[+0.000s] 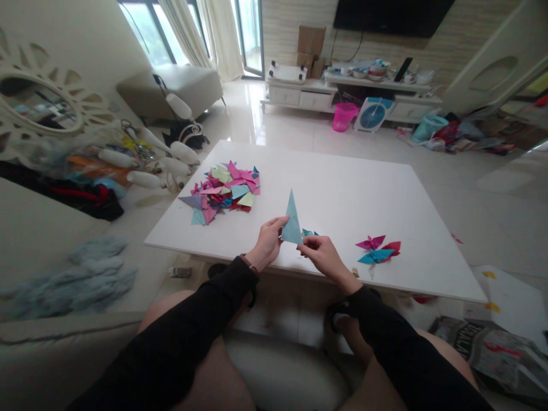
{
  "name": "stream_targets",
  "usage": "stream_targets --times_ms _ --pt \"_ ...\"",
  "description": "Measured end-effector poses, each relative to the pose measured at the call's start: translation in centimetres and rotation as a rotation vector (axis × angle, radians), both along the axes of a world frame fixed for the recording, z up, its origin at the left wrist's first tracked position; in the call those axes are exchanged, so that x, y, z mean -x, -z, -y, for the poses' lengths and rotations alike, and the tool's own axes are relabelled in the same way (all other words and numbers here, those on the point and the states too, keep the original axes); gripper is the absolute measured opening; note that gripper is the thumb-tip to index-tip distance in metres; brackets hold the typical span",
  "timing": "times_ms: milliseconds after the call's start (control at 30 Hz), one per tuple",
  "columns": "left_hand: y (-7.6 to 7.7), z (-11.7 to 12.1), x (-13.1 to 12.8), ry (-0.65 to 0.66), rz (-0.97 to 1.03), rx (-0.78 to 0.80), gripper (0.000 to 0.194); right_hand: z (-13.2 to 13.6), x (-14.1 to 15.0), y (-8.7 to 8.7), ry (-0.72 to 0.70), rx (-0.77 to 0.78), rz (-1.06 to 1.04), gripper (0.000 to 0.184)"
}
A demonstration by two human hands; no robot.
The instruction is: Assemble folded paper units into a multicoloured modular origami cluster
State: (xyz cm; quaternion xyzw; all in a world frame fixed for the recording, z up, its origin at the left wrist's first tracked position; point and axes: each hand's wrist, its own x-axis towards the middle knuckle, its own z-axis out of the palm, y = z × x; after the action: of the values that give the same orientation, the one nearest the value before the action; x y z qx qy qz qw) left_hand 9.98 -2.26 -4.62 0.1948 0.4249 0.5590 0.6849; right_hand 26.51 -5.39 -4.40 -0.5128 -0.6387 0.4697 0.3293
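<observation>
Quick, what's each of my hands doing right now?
Left hand: closed on the left edge of the pale blue folded paper.
Right hand: fingers closed at the paper's lower right corner.

Striped wall (285, 11); glossy tiled floor (299, 128); upholstered bench (175, 85) near window (160, 34); daylight entering; white cabinet (299, 94) below dark screen (389, 16).

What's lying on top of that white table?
On the table: a pile of folded papers at left, a smaller cluster at right, and a teal piece partly hidden by the right hand. A tiny item by the wrist is unclear. The pile covers whatever lies beneath it.
</observation>
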Motion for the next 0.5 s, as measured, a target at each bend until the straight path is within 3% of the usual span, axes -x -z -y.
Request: stream_targets --times_ms 500 --pt "-0.12 0.05 0.09 0.002 0.003 0.014 0.036 -0.02 -0.04 0.04 -0.008 -0.006 0.012 0.025"
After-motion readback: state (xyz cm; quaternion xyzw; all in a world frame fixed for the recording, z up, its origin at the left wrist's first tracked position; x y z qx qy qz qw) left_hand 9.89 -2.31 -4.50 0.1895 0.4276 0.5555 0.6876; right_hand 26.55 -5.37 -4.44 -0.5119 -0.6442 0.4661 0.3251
